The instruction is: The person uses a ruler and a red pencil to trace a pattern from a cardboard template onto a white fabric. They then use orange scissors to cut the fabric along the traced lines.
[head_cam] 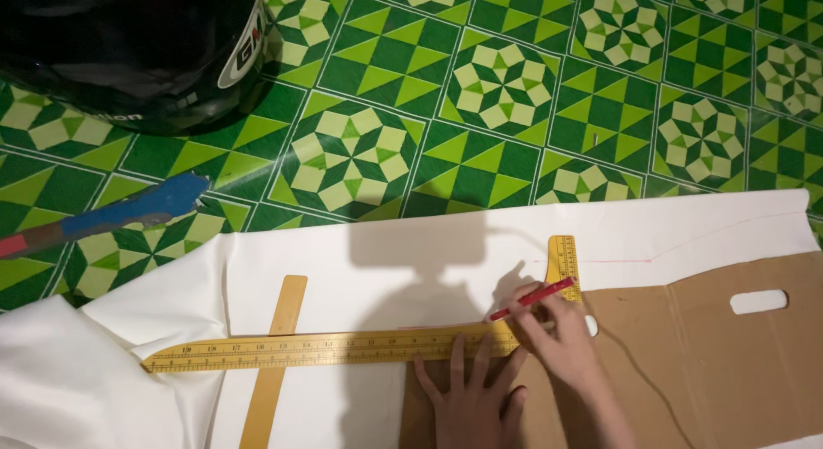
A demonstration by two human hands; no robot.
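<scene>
Red pencil (531,298) in right hand (557,342)

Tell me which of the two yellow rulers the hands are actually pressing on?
The L-shaped ruler lying crosswise, under the left hand and the right hand; the plain straight ruler lies untouched.

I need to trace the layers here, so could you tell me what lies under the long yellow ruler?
The yellow ruler lies on white fabric, crossing a second wooden ruler. Its right end is hidden under the right hand.
</scene>
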